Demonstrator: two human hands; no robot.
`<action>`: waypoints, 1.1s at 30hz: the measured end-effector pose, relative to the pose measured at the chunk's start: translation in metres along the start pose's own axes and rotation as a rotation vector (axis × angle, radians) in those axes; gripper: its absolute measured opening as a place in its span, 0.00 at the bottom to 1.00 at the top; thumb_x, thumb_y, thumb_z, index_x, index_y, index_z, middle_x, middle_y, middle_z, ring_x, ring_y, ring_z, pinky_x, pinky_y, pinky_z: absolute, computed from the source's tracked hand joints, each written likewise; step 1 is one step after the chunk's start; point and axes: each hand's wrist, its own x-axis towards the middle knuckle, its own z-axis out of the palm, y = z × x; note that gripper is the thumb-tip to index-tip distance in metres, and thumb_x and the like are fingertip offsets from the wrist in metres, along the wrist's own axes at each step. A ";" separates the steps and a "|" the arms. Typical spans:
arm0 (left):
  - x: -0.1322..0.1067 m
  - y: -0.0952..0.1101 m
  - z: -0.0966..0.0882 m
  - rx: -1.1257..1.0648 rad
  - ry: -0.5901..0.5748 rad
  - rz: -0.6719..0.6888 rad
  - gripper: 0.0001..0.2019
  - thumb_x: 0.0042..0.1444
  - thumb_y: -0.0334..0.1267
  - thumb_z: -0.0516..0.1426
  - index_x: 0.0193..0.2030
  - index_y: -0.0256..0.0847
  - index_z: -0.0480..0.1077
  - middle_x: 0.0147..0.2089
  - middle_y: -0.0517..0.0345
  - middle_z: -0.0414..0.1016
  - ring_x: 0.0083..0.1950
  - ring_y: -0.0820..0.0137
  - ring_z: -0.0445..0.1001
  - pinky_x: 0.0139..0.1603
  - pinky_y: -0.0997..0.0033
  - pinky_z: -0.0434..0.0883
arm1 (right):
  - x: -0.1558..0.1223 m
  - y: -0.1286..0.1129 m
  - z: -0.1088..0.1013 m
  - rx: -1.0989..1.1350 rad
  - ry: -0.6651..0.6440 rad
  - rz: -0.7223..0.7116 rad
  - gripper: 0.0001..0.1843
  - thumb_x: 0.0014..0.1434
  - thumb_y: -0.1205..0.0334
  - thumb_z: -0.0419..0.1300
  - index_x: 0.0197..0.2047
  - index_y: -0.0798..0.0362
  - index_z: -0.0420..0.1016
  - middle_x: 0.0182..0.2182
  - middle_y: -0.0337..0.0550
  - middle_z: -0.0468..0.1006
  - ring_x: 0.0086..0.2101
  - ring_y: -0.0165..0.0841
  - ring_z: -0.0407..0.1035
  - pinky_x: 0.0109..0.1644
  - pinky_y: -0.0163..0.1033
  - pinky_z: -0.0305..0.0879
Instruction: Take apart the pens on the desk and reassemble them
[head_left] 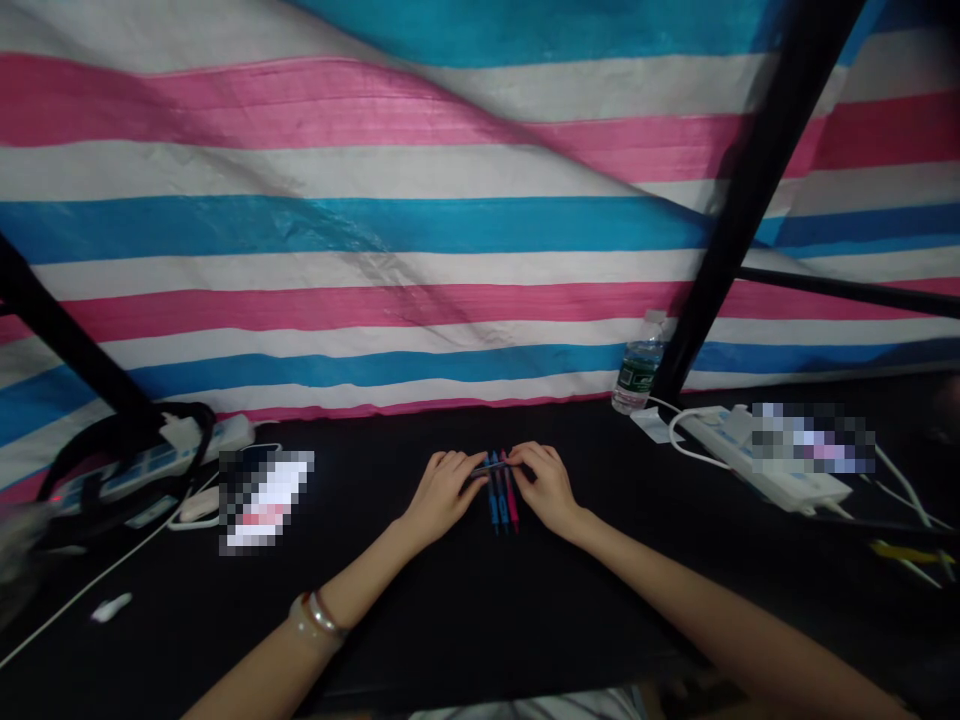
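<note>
Two blue pens [493, 508] and a pink pen [512, 500] lie side by side on the black table, pointing away from me. Across their upper part runs a slim, dark pen [492, 467], held level. My left hand [441, 497] pinches its left end between thumb and fingers. At the other end, my right hand [549, 490] has its thumb and fingertips closed on it, close beside the pink pen. Whether the crosswise pen touches the ones below, I cannot tell.
A phone with a blurred screen [266, 505] and a power strip [150, 470] with cables lie at left, near a small white object [111, 607]. At right are a water bottle [639, 368], another power strip [765, 465] and black frame posts [750, 200]. Striped sheeting [420, 225] hangs behind.
</note>
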 end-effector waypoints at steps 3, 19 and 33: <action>0.000 0.001 -0.001 -0.015 0.020 0.005 0.09 0.60 0.38 0.49 0.44 0.41 0.65 0.39 0.56 0.71 0.41 0.69 0.67 0.47 0.64 0.58 | 0.000 0.001 0.000 0.007 0.000 0.032 0.10 0.51 0.76 0.52 0.31 0.51 0.69 0.34 0.40 0.74 0.38 0.33 0.68 0.42 0.41 0.57; 0.001 0.003 -0.004 0.044 0.012 -0.049 0.11 0.62 0.40 0.46 0.37 0.41 0.67 0.38 0.57 0.70 0.42 0.69 0.67 0.49 0.61 0.55 | 0.002 -0.002 0.000 -0.027 0.028 0.042 0.12 0.48 0.77 0.51 0.31 0.51 0.67 0.33 0.39 0.73 0.37 0.33 0.68 0.42 0.41 0.56; -0.001 -0.001 0.001 -0.050 0.074 -0.005 0.11 0.59 0.30 0.46 0.45 0.42 0.65 0.40 0.55 0.69 0.42 0.69 0.68 0.45 0.66 0.65 | 0.002 -0.001 -0.001 -0.012 0.037 0.069 0.11 0.48 0.76 0.51 0.30 0.51 0.67 0.32 0.40 0.73 0.36 0.34 0.68 0.41 0.40 0.56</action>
